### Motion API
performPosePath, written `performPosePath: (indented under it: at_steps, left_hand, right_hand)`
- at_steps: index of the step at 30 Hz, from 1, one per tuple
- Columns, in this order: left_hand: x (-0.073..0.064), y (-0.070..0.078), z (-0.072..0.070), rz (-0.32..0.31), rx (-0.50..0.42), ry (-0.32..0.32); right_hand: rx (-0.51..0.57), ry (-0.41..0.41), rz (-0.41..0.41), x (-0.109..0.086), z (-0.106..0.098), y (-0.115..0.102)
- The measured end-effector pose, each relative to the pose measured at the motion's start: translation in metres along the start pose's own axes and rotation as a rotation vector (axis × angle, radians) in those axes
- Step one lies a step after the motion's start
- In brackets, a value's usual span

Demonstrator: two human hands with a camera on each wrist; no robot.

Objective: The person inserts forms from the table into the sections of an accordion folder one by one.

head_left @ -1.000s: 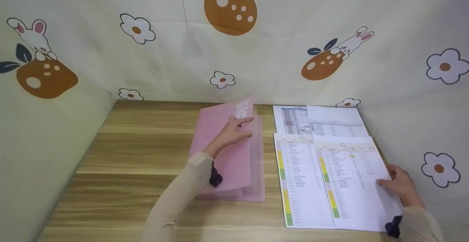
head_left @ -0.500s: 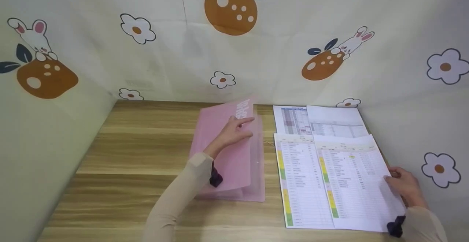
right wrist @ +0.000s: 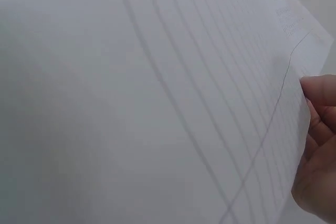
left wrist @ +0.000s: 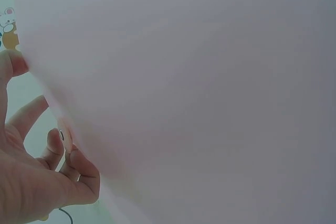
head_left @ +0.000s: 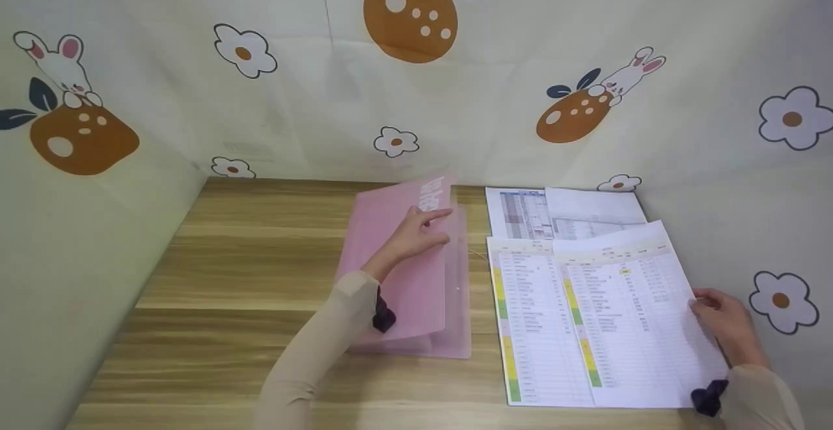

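Observation:
My left hand [head_left: 413, 235] is at the free edge of the raised cover of a pink snap folder [head_left: 371, 261] and holds it. In the left wrist view, the fingers [left wrist: 86, 182] bend at the edge of the pale pink cover [left wrist: 199, 93], beside a small snap. My right hand [head_left: 729, 326] pinches the right edge of a printed sheet of paper [head_left: 651, 339], whose top right corner is raised. Up close, the right thumb [right wrist: 320, 88] lies on the sheet's face [right wrist: 105, 108]; the other fingers are partly hidden behind it.
Another printed sheet [head_left: 537, 352] lies left of the held one. Behind them lie two more papers, one with a coloured table [head_left: 514, 212] and one mostly white [head_left: 586, 202]. The wooden table [head_left: 228, 274] meets a rabbit-print curtain [head_left: 293, 111] at the back and sides.
My right hand has shifted outward to the right sheet's edge, and that sheet's far end has risen. The left hand and folder stay still.

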State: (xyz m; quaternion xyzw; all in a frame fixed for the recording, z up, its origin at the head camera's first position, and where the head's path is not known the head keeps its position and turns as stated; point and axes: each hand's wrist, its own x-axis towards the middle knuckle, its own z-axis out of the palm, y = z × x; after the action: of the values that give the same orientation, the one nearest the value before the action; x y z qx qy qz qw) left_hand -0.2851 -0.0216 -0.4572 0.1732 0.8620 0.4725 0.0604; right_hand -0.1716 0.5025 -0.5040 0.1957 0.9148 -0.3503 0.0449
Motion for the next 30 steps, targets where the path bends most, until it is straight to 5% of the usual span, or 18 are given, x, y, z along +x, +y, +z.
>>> performPosePath:
  at_steps: [18, 30]
  left_hand:
    - [0.001, 0.001, -0.001, 0.001, 0.035, -0.01]
    - [0.0, 0.003, 0.0, -0.01, 0.038, -0.01]
  right_hand:
    - [0.131, 0.075, -0.137, -0.012, -0.005, -0.052]
    - [0.442, 0.002, -0.121, -0.016, 0.01, -0.076]
